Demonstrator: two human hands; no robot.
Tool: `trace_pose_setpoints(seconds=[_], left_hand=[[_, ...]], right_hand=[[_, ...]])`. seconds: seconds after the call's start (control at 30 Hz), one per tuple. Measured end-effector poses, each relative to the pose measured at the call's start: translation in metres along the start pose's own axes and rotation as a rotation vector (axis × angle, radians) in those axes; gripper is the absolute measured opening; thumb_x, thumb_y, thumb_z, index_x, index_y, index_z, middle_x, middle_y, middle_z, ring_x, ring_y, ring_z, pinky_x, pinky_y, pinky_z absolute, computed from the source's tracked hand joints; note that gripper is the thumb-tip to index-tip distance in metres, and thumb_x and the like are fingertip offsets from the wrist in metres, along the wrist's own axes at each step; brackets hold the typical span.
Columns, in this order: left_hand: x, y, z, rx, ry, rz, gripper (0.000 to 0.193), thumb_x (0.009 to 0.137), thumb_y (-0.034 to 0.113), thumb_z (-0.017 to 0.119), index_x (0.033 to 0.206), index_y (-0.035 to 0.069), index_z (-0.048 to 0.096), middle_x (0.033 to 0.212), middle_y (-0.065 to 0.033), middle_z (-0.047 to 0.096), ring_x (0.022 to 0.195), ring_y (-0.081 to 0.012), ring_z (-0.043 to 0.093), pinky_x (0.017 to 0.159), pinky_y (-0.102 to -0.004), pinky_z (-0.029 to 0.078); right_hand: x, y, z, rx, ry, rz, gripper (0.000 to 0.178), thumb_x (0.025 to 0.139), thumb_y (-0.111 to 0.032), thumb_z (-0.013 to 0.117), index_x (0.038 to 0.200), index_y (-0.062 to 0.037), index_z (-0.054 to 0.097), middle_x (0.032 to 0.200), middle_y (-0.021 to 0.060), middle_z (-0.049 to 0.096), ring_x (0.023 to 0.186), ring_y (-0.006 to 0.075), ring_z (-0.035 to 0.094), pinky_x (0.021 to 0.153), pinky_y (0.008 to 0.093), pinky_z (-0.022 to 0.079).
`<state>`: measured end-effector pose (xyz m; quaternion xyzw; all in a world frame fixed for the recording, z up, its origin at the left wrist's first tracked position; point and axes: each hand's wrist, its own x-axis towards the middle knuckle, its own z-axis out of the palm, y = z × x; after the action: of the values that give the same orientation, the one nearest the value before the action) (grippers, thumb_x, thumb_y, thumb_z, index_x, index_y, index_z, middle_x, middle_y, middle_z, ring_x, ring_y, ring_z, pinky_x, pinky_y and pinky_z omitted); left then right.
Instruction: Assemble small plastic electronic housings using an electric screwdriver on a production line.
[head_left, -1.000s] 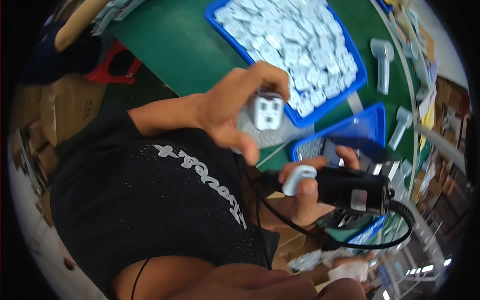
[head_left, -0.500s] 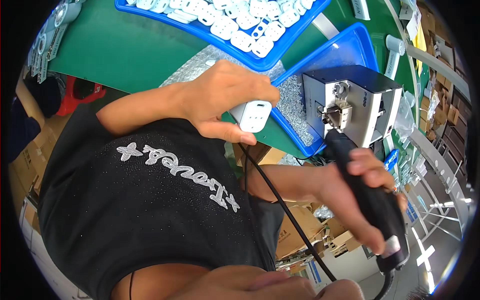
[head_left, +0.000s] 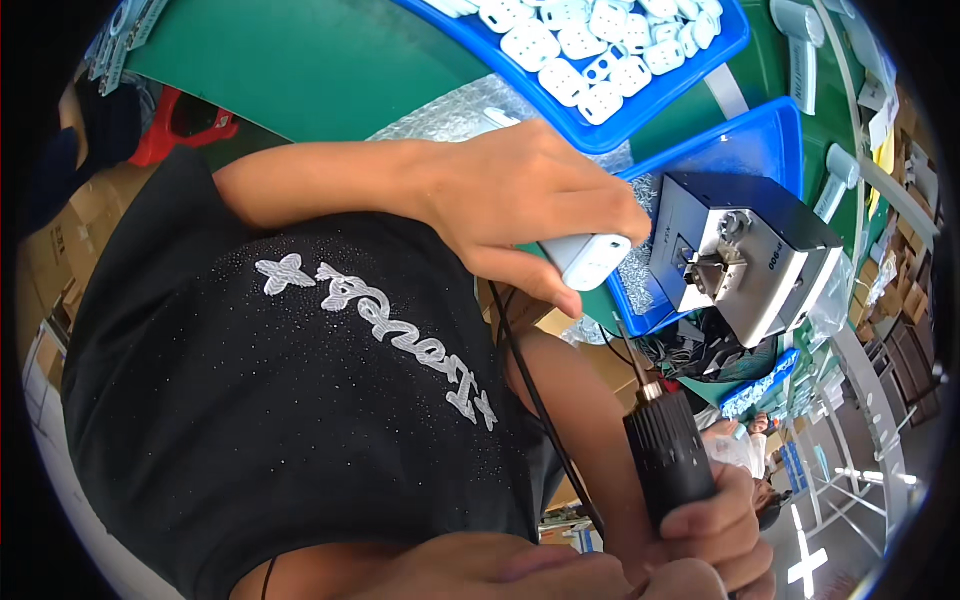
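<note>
Left arm: my forearm runs across my black shirt [head_left: 320, 400] from the left, nearly level, with the back of the hand turned up.
Left grip: my left grip [head_left: 540, 195] is clamped on a white block [head_left: 595, 265], fingers curled over its far side and thumb along the near side.
White block: it sits inside my left grip, tilted, one small flat face turned out to the right past my fingertips.
Right arm: my forearm passes behind a black cable [head_left: 545, 410], and the hand is low and to the right of the left one.
Right grip: my right grip [head_left: 715, 540] is closed round a black electric screwdriver [head_left: 670, 455].
Bit: its thin metal shaft [head_left: 637, 362] points from my right grip up and leftward, the tip near the block, apart from it in view.
Block from right grip: up and to the left.
Screw machine: a boxy black and silver unit [head_left: 775, 270] stands right of my left grip, beside loose screws [head_left: 638, 280] in a blue tray [head_left: 740, 140].
Other tray: a blue one [head_left: 670, 100] filled with white parts [head_left: 530, 45] lies beyond my left grip on the green tabletop [head_left: 300, 60].
</note>
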<state>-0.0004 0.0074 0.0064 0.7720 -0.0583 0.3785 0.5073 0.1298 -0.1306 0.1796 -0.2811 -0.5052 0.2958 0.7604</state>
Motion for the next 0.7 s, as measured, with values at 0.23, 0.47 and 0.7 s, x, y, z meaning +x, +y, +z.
trace_pose_setpoints(seconds=[0.23, 0.47, 0.7], left_hand=[[-0.002, 0.003, -0.002, 0.019, -0.009, -0.037, 0.057, 0.084, 0.051, 0.066, 0.107, -0.001, 0.059, 0.088, -0.0112, 0.063, 0.071, -0.0272, 0.066, 0.053, -0.033, 0.051], [-0.003, -0.001, 0.004, 0.032, 0.029, -0.024, 0.058, 0.085, 0.052, 0.065, 0.106, -0.002, 0.059, 0.088, -0.0116, 0.061, 0.069, -0.0272, 0.064, 0.052, -0.0338, 0.05], [-0.002, 0.0, 0.003, 0.023, 0.015, -0.004, 0.058, 0.086, 0.052, 0.064, 0.106, -0.002, 0.06, 0.086, -0.0119, 0.06, 0.066, -0.0269, 0.062, 0.051, -0.0342, 0.049]], right_hand=[[0.018, -0.001, 0.027, -0.341, 0.102, 0.402, 0.038, 0.097, -0.04, 0.051, 0.119, -0.0097, 0.055, 0.069, -0.0013, 0.05, 0.053, 0.0149, 0.048, 0.053, 0.034, 0.043], [0.009, 0.012, 0.011, -0.164, 0.104, 0.23, 0.037, 0.098, -0.039, 0.05, 0.117, -0.0075, 0.055, 0.07, -0.0007, 0.05, 0.053, 0.0151, 0.048, 0.053, 0.0336, 0.043], [0.0, 0.012, -0.008, -0.118, 0.148, -0.156, 0.034, 0.085, -0.026, 0.067, 0.105, -0.0033, 0.053, 0.071, -0.003, 0.052, 0.052, 0.0083, 0.052, 0.056, 0.0293, 0.045]])
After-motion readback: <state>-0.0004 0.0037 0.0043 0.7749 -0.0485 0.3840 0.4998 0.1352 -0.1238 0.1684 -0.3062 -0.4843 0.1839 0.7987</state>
